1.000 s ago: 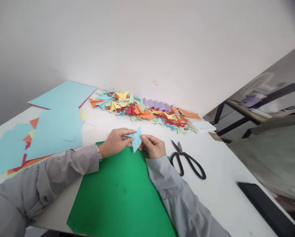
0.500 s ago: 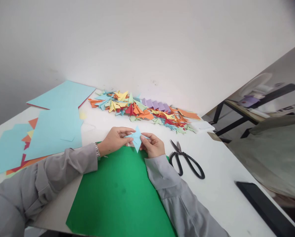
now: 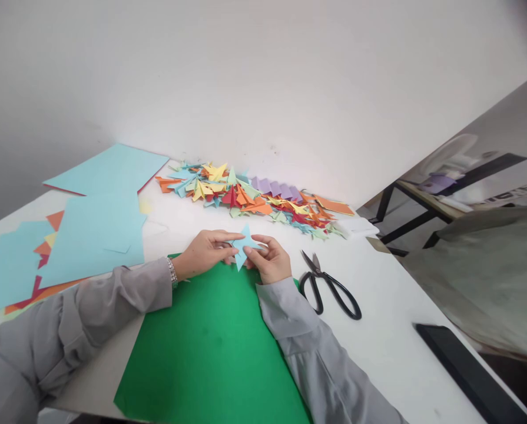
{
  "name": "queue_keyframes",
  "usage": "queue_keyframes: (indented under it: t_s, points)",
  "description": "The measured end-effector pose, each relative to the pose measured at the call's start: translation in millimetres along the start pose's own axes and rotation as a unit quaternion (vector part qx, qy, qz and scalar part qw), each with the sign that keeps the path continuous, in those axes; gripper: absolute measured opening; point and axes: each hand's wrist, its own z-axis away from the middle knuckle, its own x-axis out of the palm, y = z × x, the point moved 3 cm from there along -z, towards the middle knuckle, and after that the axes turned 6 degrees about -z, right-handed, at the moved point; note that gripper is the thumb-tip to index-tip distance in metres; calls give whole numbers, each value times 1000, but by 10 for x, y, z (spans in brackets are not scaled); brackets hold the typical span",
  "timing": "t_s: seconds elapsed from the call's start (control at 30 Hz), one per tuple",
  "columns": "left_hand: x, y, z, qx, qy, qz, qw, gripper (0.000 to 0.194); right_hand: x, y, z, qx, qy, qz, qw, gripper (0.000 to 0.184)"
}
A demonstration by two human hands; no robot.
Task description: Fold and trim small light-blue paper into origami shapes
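Observation:
A light-blue four-pointed paper star is held up between both hands, over the far edge of a green sheet. My left hand pinches its left point between thumb and fingers. From the other side, my right hand grips it, the thumb lying on its front face and the fingers partly hidden behind. Black-handled scissors lie with blades slightly apart, just right of my right forearm.
Folded paper pieces in many colours form a long heap against the wall. Light-blue sheets and coloured scraps cover the left of the white table. A dark flat bar lies near the right edge.
The star has been turned a little between my fingers, and its lower point now leans to the left. My right thumb has slid inward onto its face.

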Motion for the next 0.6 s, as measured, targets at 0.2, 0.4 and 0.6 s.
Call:
queue_keyframes:
  t_s: [0.2,0.4,0.6]
  points:
    - [-14,-35,-9,-32,39,11,999,28,39,15,16,-3,-36,-10,999,47]
    - [-43,-74,-18,-30,74,8,997,30,69,37,27,12,-54,-17,998,52]
    - [-46,-40,-3,-44,84,-13,995,31,62,49,29,37,-60,-18,997,63]
